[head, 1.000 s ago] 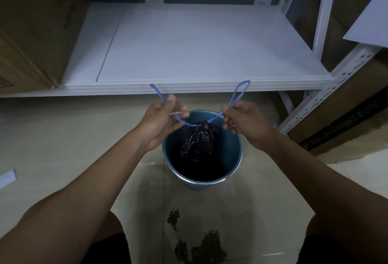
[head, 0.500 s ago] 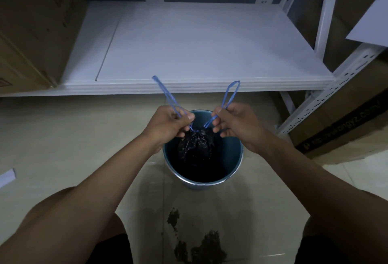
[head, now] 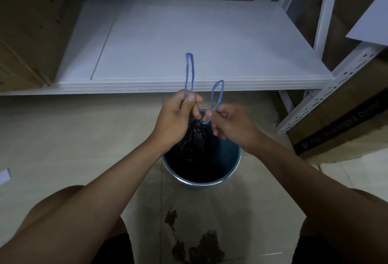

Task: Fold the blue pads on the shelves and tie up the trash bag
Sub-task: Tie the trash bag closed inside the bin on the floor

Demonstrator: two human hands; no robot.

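A black trash bag (head: 196, 137) hangs bunched over a blue bin (head: 231, 169) on the floor. Its mouth is drawn shut by blue drawstrings. My left hand (head: 176, 118) pinches one blue drawstring loop (head: 189, 72), which stands up tall above my fingers. My right hand (head: 228, 125) pinches the other, shorter loop (head: 217, 95). The two hands sit close together right above the bag's gathered neck. No blue pads are in view.
A white shelf board (head: 189, 43) runs across just beyond the bin, with a perforated white upright (head: 327, 93) at right. Cardboard boxes stand at left (head: 31, 22) and right (head: 346, 116). Dark stains (head: 197, 242) mark the tiled floor near my knees.
Both hands have come together over the bin, drawing the bag's neck tight. The left loop now stands upright and taller; the bag hangs higher under my hands.
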